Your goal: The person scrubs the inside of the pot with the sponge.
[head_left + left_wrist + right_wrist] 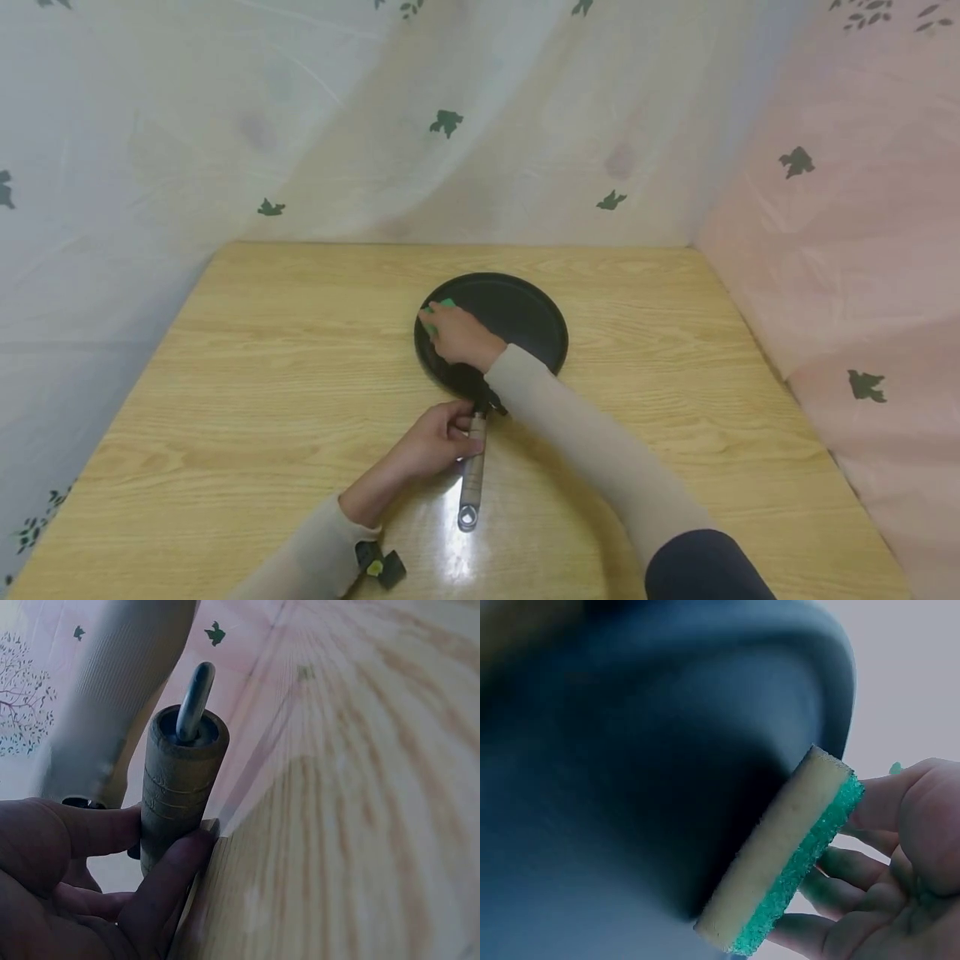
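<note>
A round black frying pan [521, 317] lies on the wooden table with its handle towards me. My left hand [435, 440] grips the wood-look handle [473, 475] close to the pan, thumb and fingers on either side of it. In the left wrist view, a metal hanging loop [195, 701] sticks out of the handle's end. Over the pan's left part, my right hand [467, 337] holds a sponge [784, 851]. Its pale side faces the dark pan surface, and the fingers are on the green scouring side. From the head view, the hand covers most of the sponge.
The wooden table [285, 350] extends around the pan. Patterned cloth [525, 125] hangs behind it, and pink cloth [862, 275] hangs on the right. A dark flower-like ornament [381, 567] is by the left sleeve. My right forearm [600, 442] crosses above the table, right of the handle.
</note>
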The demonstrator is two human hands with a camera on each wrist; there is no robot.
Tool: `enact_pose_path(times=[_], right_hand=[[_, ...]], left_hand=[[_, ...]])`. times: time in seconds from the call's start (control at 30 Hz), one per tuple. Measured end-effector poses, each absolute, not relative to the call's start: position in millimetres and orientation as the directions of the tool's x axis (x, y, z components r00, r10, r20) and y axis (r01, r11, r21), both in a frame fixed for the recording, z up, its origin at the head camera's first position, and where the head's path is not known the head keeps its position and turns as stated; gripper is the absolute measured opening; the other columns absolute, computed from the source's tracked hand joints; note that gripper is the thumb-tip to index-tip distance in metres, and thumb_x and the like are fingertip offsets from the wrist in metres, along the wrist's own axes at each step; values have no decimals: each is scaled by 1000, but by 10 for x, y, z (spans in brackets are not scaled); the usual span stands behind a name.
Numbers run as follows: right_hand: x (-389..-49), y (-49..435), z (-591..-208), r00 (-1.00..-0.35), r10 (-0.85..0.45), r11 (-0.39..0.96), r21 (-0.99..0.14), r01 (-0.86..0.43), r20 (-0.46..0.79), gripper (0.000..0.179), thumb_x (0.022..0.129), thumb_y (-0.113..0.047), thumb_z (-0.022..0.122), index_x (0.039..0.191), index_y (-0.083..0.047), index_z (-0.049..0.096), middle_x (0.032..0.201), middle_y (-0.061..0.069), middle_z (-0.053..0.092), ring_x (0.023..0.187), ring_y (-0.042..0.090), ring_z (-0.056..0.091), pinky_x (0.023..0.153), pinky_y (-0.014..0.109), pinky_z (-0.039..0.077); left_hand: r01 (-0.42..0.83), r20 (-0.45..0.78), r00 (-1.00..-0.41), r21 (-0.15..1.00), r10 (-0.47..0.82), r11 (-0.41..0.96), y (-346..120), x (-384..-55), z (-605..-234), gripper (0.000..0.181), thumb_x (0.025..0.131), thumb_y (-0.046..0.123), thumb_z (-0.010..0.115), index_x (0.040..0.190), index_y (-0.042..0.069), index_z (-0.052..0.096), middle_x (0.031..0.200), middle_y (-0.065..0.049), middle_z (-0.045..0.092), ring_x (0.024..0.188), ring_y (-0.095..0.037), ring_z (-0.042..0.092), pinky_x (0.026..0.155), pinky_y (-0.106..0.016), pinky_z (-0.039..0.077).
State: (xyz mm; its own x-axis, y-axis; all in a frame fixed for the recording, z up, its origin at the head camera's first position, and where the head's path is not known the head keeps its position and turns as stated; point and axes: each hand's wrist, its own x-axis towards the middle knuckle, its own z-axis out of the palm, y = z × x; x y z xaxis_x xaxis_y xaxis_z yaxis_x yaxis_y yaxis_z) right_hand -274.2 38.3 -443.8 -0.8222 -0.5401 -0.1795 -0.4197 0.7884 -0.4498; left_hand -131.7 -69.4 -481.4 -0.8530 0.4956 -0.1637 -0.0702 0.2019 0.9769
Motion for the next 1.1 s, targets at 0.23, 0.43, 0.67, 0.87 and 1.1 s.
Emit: enact_pose_path(times=[0.23,0.43,0.67,0.87,1.1], right_hand=[[-2887,379,-4425,-828,-506,810,-465,-358,-243,59,108,-3,50,165,-11,35,174,14,19,122,36,64,58,23,51],[-3007,456,-4500,-876,-444,840,-428,-333,-190,57,109,-4,49,164,-12,36,174,11,21,154,32,34,111,37,50],[-3147,511,-4461,-881,-423,849,-433,-302,-214,59,108,-3,47,165,-13,33,174,12,19,157,34,26,67,25,52],[-3194,631,-4440,-894,-399,856,-432,-285,-202,57,110,-5,45,166,-11,32,174,14,19,159,34,19,109,37,50],[-3255,841,-4424,-900,-362,852,-479,-212,-245,59,110,-6,45,166,-14,32,176,10,14,136,36,55,82,32,59]], left_hand=[[-84,-182,-855,973,486,217,-694,-1310,-4783,57,95,-4,71,142,-23,45,115,-25,69,90,-19,68,76,-35,63],[-80,-183,-854,971,488,224,-687,-1314,-4779,57,95,-3,71,142,-21,46,115,-24,69,90,-19,67,76,-36,63],[-67,-177,-870,967,461,245,-699,-1301,-4778,58,93,-3,73,141,-22,47,113,-23,68,92,-20,68,78,-33,63],[-59,-165,-870,970,464,235,-692,-1301,-4784,56,93,-3,73,139,-22,48,113,-23,69,90,-19,68,77,-31,62],[-58,-161,-865,973,476,225,-700,-1300,-4780,55,94,-4,73,140,-22,49,112,-23,69,88,-18,67,76,-30,62]])
